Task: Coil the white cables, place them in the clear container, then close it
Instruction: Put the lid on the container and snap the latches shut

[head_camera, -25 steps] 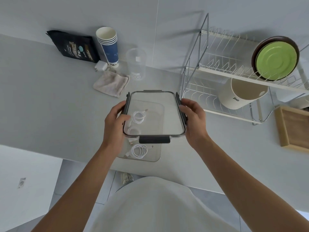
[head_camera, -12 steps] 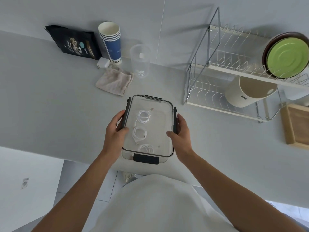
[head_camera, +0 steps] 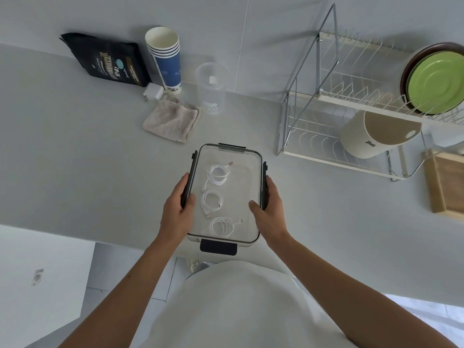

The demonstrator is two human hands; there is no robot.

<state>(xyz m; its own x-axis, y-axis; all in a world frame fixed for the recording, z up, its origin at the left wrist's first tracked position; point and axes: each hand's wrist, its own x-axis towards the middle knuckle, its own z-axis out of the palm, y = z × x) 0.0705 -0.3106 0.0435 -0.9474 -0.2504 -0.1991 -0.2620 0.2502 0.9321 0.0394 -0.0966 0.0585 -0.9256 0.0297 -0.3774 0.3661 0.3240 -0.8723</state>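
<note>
Both hands pressed the lid onto the clear container at the counter's near edge.

The left hand point(head_camera: 177, 214) and right hand point(head_camera: 270, 212) clasped the lid point(head_camera: 241, 177) on the clear container point(head_camera: 192, 237), thumbs on top, fingers curled over the side latches. Three coiled white cables point(head_camera: 213, 200) lay inside, lined along its long axis, which pointed away toward the wall. Farther off lay a folded cloth point(head_camera: 172, 119) and a dish rack point(head_camera: 351, 116).

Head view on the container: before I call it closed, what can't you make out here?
- Side latches: left hand and right hand cover parts of them, so whether they are snapped down is unclear.
- Lid seal: clear on clear, so full seating on the container cannot be judged.
- Cable plug types: too small to read.
- Green plate: cut off by the right edge.
</note>
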